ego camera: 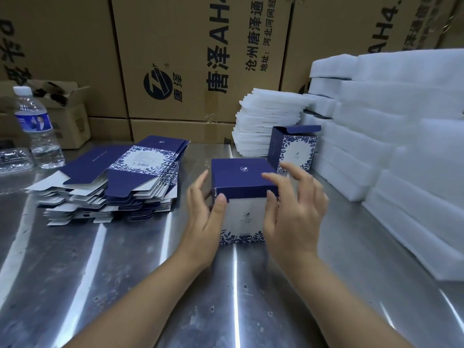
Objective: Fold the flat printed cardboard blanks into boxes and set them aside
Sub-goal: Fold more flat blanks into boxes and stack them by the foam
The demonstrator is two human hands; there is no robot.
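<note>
A folded blue-and-white box (242, 204) stands upright on the steel table (125, 272), its dark blue lid closed. My left hand (204, 217) lies against its left side, thumb on the front top corner. My right hand (292, 209) rests its thumb on the front right edge and its forefinger across the lid, the other fingers spread in the air. A second folded box (292, 146) with its top flap up stands behind, to the right. A fanned stack of flat printed blanks (120, 182) lies at the left.
White foam pads are piled at the right (401, 146) and behind the boxes (266, 121). A water bottle (37, 126) stands at the far left beside a clear plastic tray (13, 159). Large brown cartons (200, 59) wall off the back.
</note>
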